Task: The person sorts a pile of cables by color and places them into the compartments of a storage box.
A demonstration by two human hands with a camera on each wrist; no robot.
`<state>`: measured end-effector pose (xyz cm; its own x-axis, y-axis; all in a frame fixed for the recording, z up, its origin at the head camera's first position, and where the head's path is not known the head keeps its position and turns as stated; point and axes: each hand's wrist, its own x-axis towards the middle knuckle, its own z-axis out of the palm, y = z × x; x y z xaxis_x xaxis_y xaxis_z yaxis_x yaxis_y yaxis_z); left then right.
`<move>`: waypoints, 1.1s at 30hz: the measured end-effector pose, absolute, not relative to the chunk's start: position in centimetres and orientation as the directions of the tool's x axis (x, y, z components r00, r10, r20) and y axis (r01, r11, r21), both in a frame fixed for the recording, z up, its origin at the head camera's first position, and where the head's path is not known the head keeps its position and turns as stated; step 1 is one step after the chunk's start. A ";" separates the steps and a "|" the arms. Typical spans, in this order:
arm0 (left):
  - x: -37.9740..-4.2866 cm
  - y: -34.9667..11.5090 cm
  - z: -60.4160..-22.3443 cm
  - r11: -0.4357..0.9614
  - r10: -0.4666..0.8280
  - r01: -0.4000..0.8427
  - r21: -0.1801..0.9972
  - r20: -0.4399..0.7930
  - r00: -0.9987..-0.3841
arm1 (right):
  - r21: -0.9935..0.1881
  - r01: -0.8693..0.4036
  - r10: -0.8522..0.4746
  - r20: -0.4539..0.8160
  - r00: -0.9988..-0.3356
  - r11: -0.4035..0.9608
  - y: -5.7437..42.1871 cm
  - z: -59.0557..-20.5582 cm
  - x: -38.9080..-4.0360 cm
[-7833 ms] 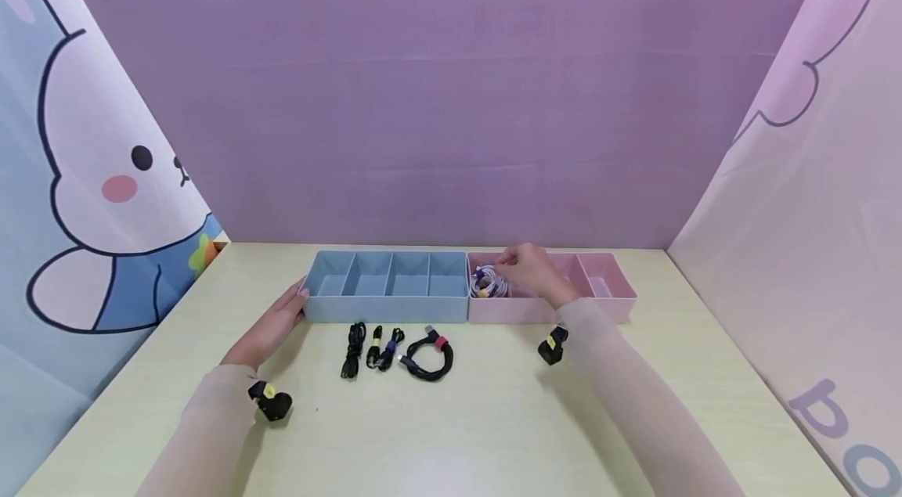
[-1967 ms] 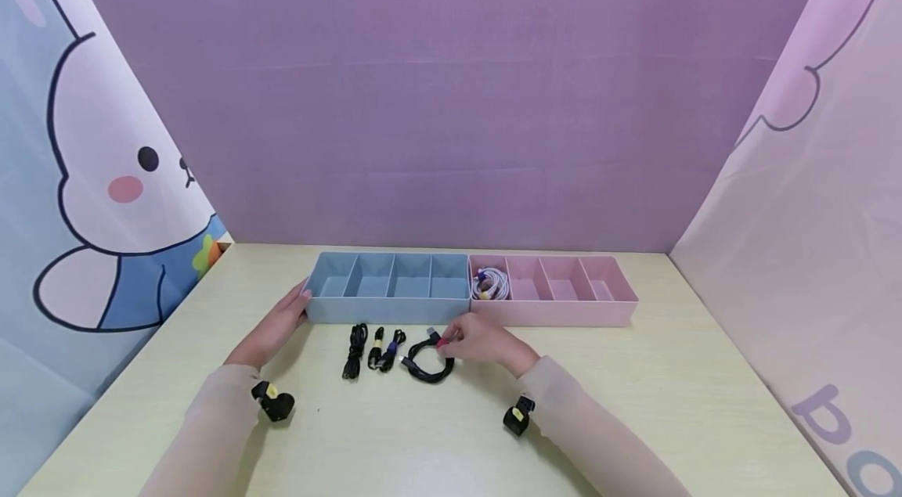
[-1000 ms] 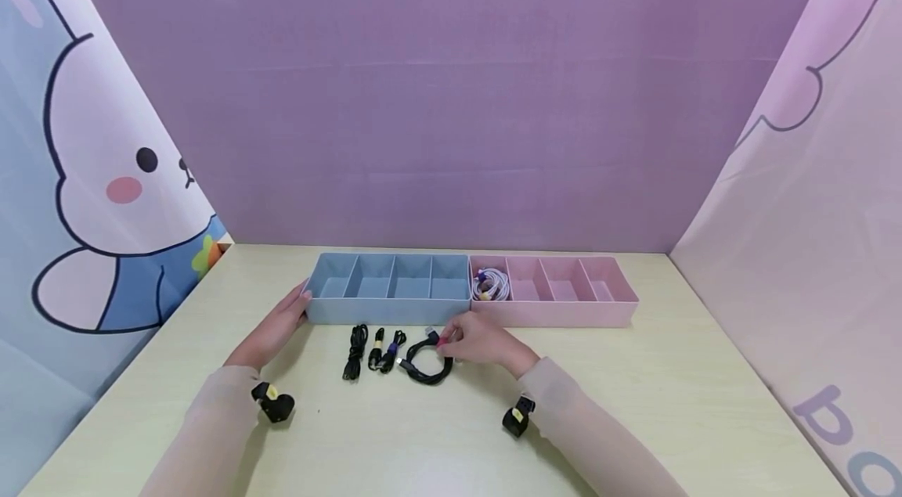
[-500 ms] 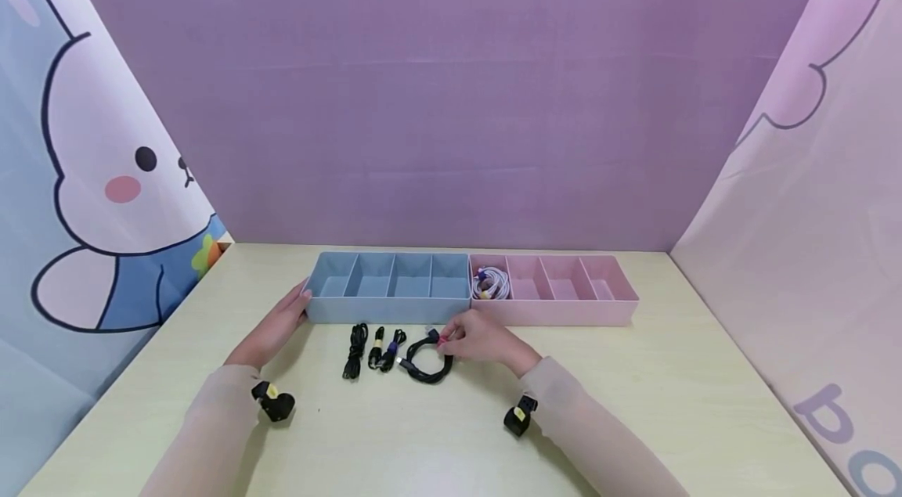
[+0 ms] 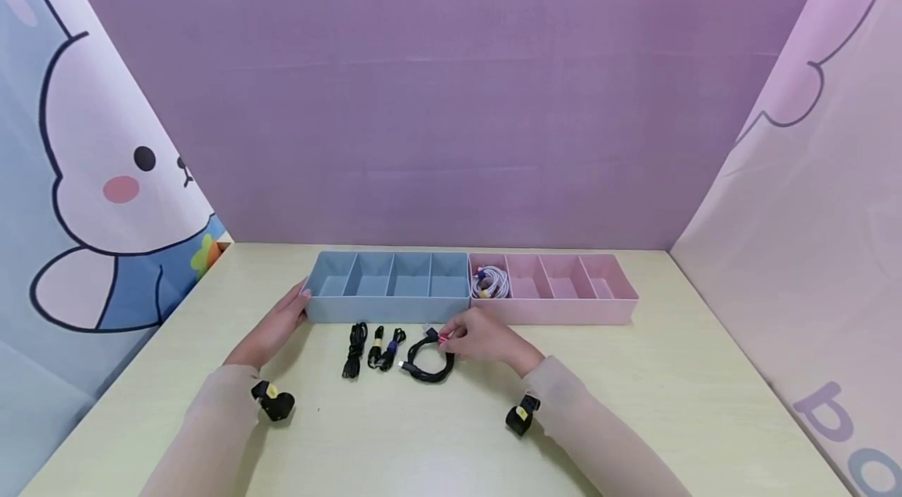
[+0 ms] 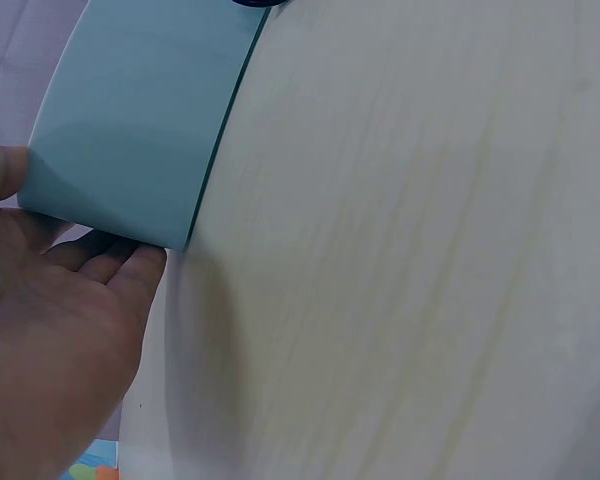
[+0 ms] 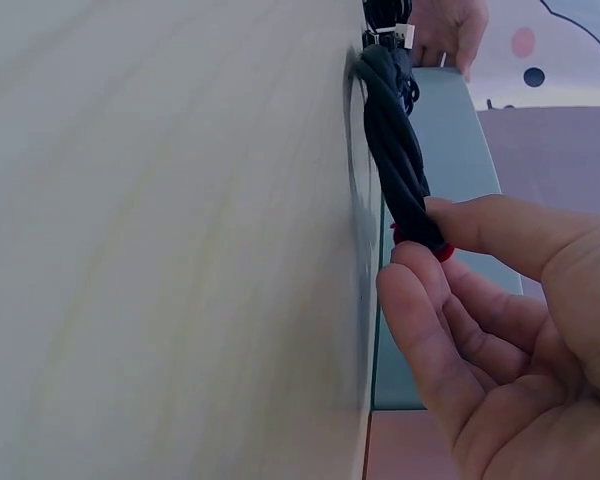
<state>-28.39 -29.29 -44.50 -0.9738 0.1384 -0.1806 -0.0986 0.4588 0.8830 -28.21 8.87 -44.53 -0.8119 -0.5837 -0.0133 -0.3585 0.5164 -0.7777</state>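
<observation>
My right hand pinches a coiled black USB cable by its red tie, between thumb and fingertips. In the right wrist view, the black cable stands partly tilted up from the table. My left hand rests against the left end of the blue divided box. The left wrist view has the fingers touching the end wall and the thumb near its upper edge. Left of the held coil lie a black cable bundle and two smaller ones, one with a yellow tie, one with a purple tie.
A pink divided box adjoins the blue box on the right. Its leftmost compartment holds coiled white cables. Both stand near the back of the pale wooden table, before a purple cloth backdrop.
Since the oldest frame, my right hand has left the pink box's white cables and come to the black coil's red tie. The coil has shifted slightly. My left hand stays at the blue box.
</observation>
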 end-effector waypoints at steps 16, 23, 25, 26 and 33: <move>-28.5 -29.3 -44.6 0.469 0.132 -0.103 0.877 -0.185 -0.974 | -0.782 -0.389 -0.572 0.052 -0.819 0.486 9.1 -43.9 -27.8; -28.5 -29.3 -44.5 0.473 0.129 -0.113 0.874 -0.195 -0.972 | -0.766 -0.426 -0.570 0.095 -0.816 0.482 9.4 -43.7 -28.0; -28.5 -29.3 -44.5 0.470 0.132 -0.111 0.876 -0.193 -0.972 | -0.766 -0.427 -0.568 0.100 -0.817 0.480 9.4 -43.6 -28.0; -28.5 -29.3 -44.5 0.469 0.132 -0.110 0.877 -0.192 -0.972 | -0.766 -0.429 -0.567 0.103 -0.817 0.479 9.4 -43.5 -28.0; -28.5 -29.3 -44.5 0.473 0.131 -0.109 0.874 -0.192 -0.973 | -0.756 -0.443 -0.554 0.129 -0.822 0.482 9.6 -42.9 -27.9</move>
<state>-28.50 -29.33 -44.51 -0.9726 0.1311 -0.1922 -0.1090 0.4728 0.8744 -27.95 9.60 -42.93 -0.8222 -0.5544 0.1290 -0.4433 0.4815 -0.7560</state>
